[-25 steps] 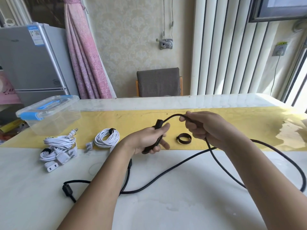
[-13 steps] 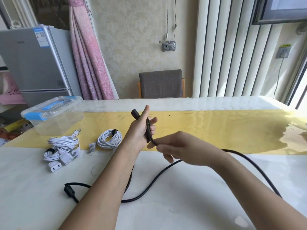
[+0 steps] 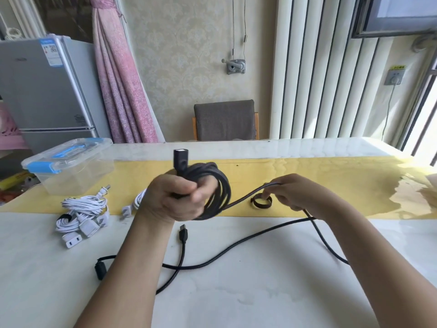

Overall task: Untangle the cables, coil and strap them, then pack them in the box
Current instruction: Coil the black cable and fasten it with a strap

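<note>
Tabletop (image 3: 236, 299), white and faintly stained, fills the near view. A black cable (image 3: 182, 247) lies slack across it, its flat plug (image 3: 183, 232) pointing toward the far edge. A thick bead on the cable sits near the left forearm.

Above this slack, the left hand (image 3: 175, 200) is raised off the surface. Its fingers are clamped round a coil (image 3: 222, 183) of the same cable, which loops over the knuckles, and a second plug sticks up above the fist. From the coil the cable runs right to the right hand (image 3: 298, 192), where thumb and curled fingertips pinch it. It then drops back to the tabletop beneath that wrist.

A black strap (image 3: 261, 202) lies closed in a ring just beside the right fingertips, on a yellow runner (image 3: 331, 176) that crosses the tabletop from left to right.

Toward the left edge are two white bundles (image 3: 82, 209). One is partly hidden behind the left hand.

Further back on the left, a clear box (image 3: 68, 171) stands with its blue-latched lid on.

Beyond the far edge are a grey chair (image 3: 224, 120), a fridge (image 3: 45, 91), a pink curtain (image 3: 118, 86) and pale vertical slats (image 3: 319, 79).
</note>
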`<state>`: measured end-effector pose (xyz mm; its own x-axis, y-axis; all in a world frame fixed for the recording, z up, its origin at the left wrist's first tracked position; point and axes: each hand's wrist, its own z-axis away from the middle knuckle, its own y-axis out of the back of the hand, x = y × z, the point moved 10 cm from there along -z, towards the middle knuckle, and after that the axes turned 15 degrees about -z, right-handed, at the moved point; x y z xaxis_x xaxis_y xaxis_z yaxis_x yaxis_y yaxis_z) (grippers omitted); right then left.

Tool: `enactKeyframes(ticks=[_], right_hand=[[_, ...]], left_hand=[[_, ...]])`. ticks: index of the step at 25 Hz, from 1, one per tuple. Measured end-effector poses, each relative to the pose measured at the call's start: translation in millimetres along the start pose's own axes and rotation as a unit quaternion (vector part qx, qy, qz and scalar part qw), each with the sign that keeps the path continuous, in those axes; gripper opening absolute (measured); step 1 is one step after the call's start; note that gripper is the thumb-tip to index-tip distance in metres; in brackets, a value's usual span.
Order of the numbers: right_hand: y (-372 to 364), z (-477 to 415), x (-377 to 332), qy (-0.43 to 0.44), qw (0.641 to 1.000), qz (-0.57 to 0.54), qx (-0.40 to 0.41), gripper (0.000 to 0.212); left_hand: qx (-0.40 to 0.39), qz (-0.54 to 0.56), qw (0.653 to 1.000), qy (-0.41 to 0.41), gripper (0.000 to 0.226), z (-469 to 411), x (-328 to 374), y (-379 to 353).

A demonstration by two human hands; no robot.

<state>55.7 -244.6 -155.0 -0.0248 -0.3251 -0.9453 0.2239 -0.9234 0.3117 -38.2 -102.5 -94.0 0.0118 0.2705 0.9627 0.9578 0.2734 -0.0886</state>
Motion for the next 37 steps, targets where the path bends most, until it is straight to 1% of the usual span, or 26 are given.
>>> enactKeyframes(ticks=[1, 2, 4, 5, 7, 10, 12, 13, 14, 15, 17, 20, 22, 24, 26, 28, 30, 32, 33, 34, 35, 37], right_hand=[[11, -2, 2, -0.005, 0.999, -0.016, 0.033, 0.022], [17, -2, 3, -0.011, 0.998, -0.029, 0.054, 0.019], [21, -2, 6, -0.021, 0.996, -0.043, 0.079, 0.019], [21, -1, 6, -0.025, 0.995, -0.046, 0.088, 0.023], [21, 1, 4, -0.026, 0.993, -0.055, 0.1, 0.033], [19, 6, -6, -0.008, 0.992, -0.061, 0.109, 0.035], [17, 12, -17, 0.014, 0.992, -0.062, 0.112, 0.034], [15, 16, -24, 0.028, 0.991, -0.075, 0.107, 0.035], [12, 20, -32, 0.045, 0.99, -0.102, 0.092, 0.037], [7, 23, -41, 0.065, 0.986, -0.136, 0.067, 0.038], [-5, 32, -57, 0.101, 0.974, -0.2, 0.002, 0.041], [-32, 42, -70, 0.131, 0.958, -0.231, -0.107, 0.037], [-57, 50, -75, 0.146, 0.947, -0.21, -0.194, 0.036], [-84, 60, -74, 0.151, 0.936, -0.163, -0.273, 0.035], [-107, 64, -64, 0.142, 0.931, -0.106, -0.319, 0.034], [-123, 64, -49, 0.124, 0.931, -0.048, -0.339, 0.031], [-132, 58, -34, 0.102, 0.935, 0.004, -0.338, 0.029], [-135, 48, -21, 0.083, 0.939, 0.023, -0.333, 0.027], [-133, 44, -18, 0.078, 0.94, 0.019, -0.331, 0.026], [-129, 40, -15, 0.075, 0.942, 0.01, -0.327, 0.025], [-124, 37, -14, 0.072, 0.944, -0.002, -0.322, 0.024], [-113, 33, -13, 0.066, 0.947, -0.023, -0.315, 0.026]], left_hand=[[-0.017, -0.046, 0.997, 0.054, 0.014, -2, -14, -4], [-0.012, -0.127, 0.986, 0.108, 0.015, -4, -26, -2], [0.022, -0.27, 0.935, 0.228, 0.018, -4, -50, 11], [0.049, -0.316, 0.905, 0.28, 0.022, -4, -59, 20], [0.098, -0.373, 0.854, 0.348, 0.026, -4, -70, 35], [0.156, -0.405, 0.813, 0.388, 0.032, -1, -77, 50], [0.223, -0.433, 0.777, 0.4, 0.041, 6, -75, 71], [0.262, -0.446, 0.758, 0.396, 0.047, 10, -72, 82], [0.299, -0.451, 0.748, 0.385, 0.052, 13, -69, 91], [0.333, -0.443, 0.748, 0.365, 0.059, 15, -65, 98], [0.403, -0.396, 0.763, 0.314, 0.071, 22, -59, 110], [0.505, -0.296, 0.778, 0.229, 0.076, 33, -48, 120], [0.553, -0.232, 0.782, 0.171, 0.071, 38, -41, 126], [0.586, -0.17, 0.784, 0.112, 0.059, 44, -36, 133], [0.609, -0.108, 0.783, 0.065, 0.04, 51, -29, 139], [0.611, -0.06, 0.789, 0.033, 0.03, 52, -23, 140], [0.592, -0.015, 0.805, 0.001, 0.029, 47, -18, 136], [0.547, 0.037, 0.836, -0.017, 0.028, 39, -14, 127], [0.507, 0.069, 0.859, -0.019, 0.026, 31, -15, 119], [0.439, 0.111, 0.891, -0.024, 0.022, 20, -15, 107], [0.354, 0.152, 0.922, -0.039, 0.019, 8, -11, 91], [0.232, 0.161, 0.957, -0.06, 0.019, 2, 5, 61]])
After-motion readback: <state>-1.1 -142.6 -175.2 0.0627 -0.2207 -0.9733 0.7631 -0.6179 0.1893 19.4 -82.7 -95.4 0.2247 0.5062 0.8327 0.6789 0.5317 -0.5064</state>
